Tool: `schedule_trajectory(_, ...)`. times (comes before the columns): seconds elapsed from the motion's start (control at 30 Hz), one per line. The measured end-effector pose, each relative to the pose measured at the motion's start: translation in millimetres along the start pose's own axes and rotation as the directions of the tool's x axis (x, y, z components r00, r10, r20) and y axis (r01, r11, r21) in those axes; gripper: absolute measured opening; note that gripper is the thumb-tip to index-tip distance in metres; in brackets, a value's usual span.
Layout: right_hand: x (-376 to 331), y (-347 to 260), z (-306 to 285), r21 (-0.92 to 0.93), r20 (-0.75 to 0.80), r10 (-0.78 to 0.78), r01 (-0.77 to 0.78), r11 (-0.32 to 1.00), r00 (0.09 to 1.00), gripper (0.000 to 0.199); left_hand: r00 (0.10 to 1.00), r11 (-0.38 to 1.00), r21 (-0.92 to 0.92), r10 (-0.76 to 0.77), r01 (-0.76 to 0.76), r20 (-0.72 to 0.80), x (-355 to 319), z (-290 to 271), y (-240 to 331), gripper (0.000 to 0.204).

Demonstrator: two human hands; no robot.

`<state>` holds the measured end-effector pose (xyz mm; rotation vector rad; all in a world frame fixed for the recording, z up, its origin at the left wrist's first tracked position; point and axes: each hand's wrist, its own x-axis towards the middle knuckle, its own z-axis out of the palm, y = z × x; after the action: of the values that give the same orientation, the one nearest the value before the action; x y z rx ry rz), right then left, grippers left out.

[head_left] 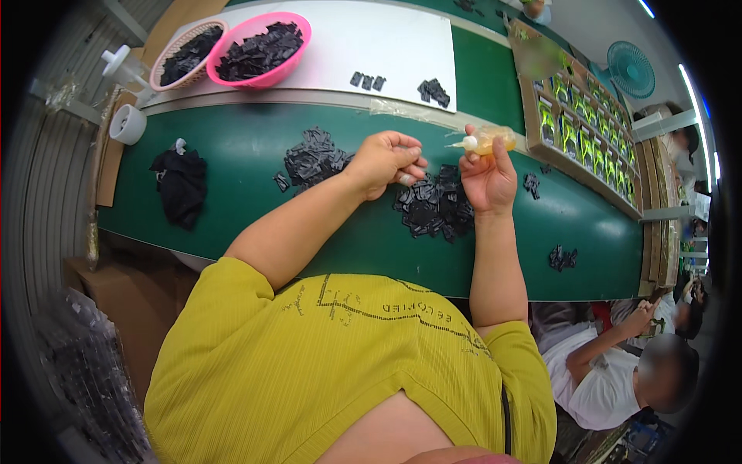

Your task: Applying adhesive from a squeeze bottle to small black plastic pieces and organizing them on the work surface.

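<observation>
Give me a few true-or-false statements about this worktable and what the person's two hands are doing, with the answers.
1. The right hand holds a small clear squeeze bottle of yellowish liquid. True.
2. The left hand lies flat and open on the green table surface. False: its fingers are curled together above the table; whether they pinch anything cannot be told.
3. The round pink plastic basket stands empty. False: it is full of small black parts.
4. A heap of small black plastic pieces lies below both hands. True.
5. A crumpled black cloth lies on the table toward the person's left. True.
</observation>
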<state>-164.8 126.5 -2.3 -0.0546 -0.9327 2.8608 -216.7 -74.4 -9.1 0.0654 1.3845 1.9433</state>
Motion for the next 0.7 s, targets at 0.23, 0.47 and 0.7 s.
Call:
schedule_trajectory(0.23,-7.4,8.3,14.4,-0.205,-0.031,-0.11,0.101,0.973,0.993,0.02,0.998,0.991,-0.123,0.052,-0.049,0.025,-0.8,3.5,-7.9,0.023)
schedule_trajectory(0.47,-20.6,13.8,25.4,-0.548,0.052,-0.421,0.378,0.746,0.905,0.012,0.953,0.862,0.419,0.302,-0.285,0.028,-2.0,1.7,-3.0,0.017)
schedule_trajectory(0.7,-20.8,18.4,25.6,-0.621,0.087,-0.404,0.367,0.693,0.911,0.015,0.994,0.993,0.05,0.112,-0.112,-0.01,-0.7,4.5,-7.9,0.027)
